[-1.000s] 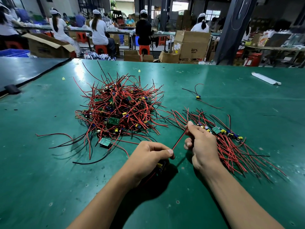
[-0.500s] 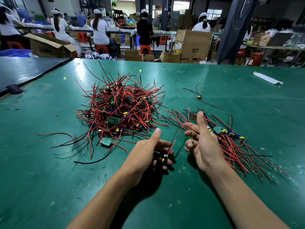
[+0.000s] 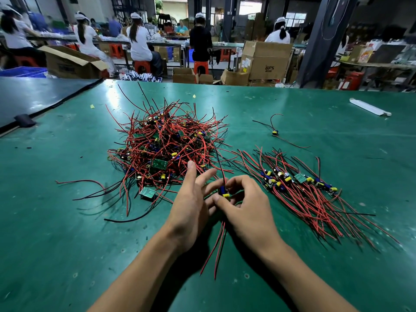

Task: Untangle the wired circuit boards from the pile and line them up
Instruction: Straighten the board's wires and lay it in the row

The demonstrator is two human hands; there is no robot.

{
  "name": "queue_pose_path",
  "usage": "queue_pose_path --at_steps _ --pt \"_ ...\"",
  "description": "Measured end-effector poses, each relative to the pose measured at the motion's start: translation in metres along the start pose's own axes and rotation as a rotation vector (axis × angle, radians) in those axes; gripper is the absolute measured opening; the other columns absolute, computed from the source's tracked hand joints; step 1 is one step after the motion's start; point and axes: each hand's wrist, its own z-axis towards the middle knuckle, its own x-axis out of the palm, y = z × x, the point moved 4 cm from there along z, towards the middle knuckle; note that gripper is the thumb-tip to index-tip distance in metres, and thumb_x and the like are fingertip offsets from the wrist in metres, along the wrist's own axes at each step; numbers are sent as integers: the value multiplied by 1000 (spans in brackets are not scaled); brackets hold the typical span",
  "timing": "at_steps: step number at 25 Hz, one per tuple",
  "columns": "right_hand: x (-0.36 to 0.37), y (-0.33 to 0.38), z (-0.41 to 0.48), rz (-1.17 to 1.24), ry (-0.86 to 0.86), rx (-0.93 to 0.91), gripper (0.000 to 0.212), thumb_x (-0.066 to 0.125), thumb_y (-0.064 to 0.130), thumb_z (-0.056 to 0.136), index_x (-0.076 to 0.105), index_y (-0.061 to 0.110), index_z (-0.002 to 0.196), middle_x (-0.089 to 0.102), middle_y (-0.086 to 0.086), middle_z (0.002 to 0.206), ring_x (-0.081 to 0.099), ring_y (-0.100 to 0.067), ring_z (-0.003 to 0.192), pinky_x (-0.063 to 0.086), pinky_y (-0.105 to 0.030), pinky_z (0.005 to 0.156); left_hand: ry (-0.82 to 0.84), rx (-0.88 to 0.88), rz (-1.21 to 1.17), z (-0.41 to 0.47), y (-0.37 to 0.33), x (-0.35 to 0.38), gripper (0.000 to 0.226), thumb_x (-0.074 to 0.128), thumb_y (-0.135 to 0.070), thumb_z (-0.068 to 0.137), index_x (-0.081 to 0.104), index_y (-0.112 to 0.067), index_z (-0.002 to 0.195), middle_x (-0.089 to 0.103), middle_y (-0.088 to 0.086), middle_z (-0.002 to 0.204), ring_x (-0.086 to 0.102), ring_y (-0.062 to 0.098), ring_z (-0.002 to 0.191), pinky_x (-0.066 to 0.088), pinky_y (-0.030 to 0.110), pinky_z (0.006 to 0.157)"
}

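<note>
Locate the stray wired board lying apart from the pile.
Head view, right of centre: the stray wired board lies alone, right of the pile and beyond the lined-up row.

A single wide-angle view, worn on the person's head, faces forward and down across the table point(image 3: 67, 221). It sits close over the left hand point(image 3: 191, 208) and right hand point(image 3: 249, 210) at near centre; the far workshop point(image 3: 225, 25) fills the top.

Tangled pile point(image 3: 166, 147) blocks my far left; lined-up row point(image 3: 301, 190) fences the right; only a narrow, wire-crossed lane runs far between them; bare table point(image 3: 56, 244) lies open near left.
</note>
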Motion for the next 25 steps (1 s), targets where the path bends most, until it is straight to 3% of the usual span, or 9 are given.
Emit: queue_pose_path --at_steps 2,4,7,9,12,15,18,22,25 --pt "-6 -1 4 -5 -30 -6 21 80 19 80 63 27 88 68 9 87 62 -4 74 45 -12 67 20 9 12 0 0 0 80 32 -74 80 48 -23 140 59 3 135 64 16 114 48 34 100" --pt "-18 -5 11 -11 -93 10 17 79 18 82 66 28 86 70 11 83 63 -1 72 45 -9 67 10 28 103 -1 3 1 64 33 -66 90 53 -24 135 61 0 131 64 14 114 46 36 104" --pt "-45 -15 23 -4 -274 98 13 77 18 85 68 26 85 71 7 83 61 -4 66 45 -11 66 -103 123 381 -1 5 -4 26 53 -32 98 66 -14 113 68 9 111 69 15 86 55 32 79" --pt "-58 -20 26 -109 -342 133 11 76 19 87 70 23 95 69 1 94 62 -12 78 44 -13 76 -188 211 533 -2 3 -9 12 60 -18 95 70 -15 100 70 8 95 63 13 70 52 31 65" --pt "-55 -10 22 -285 -315 -32 22 73 17 89 71 14 110 60 3 105 57 -14 98 37 -16 91 -343 323 618 -3 -6 -19 9 64 -15 91 71 -20 92 71 -2 83 60 7 64 51 27 63" --pt "-31 4 15 -333 -62 -252 18 71 17 91 73 13 109 67 3 102 61 -12 94 45 -21 89 -538 454 757 -8 -19 -29 11 64 -14 89 69 -22 96 68 -6 91 64 9 81 55 34 79" --pt "-16 -3 11 -450 196 -227 17 67 27 93 74 17 105 69 4 103 61 -15 99 48 -33 93 -710 573 1198 -18 -35 -36 19 62 -16 88 66 -20 106 57 -2 104 58 18 89 50 38 82" --pt "-22 -10 13 -554 183 -127 19 64 34 94 75 20 102 70 3 103 59 -21 102 46 -37 95 -802 297 1700 -19 -41 -45 32 56 -22 84 58 -25 116 53 2 117 44 26 111 34 43 94" --pt "-23 -11 13 -581 120 -56 21 62 36 94 75 21 102 70 1 103 60 -22 101 47 -39 94 -689 206 1731 -17 -33 -40 37 49 -21 88 51 -21 124 54 5 120 47 26 114 39 44 99"
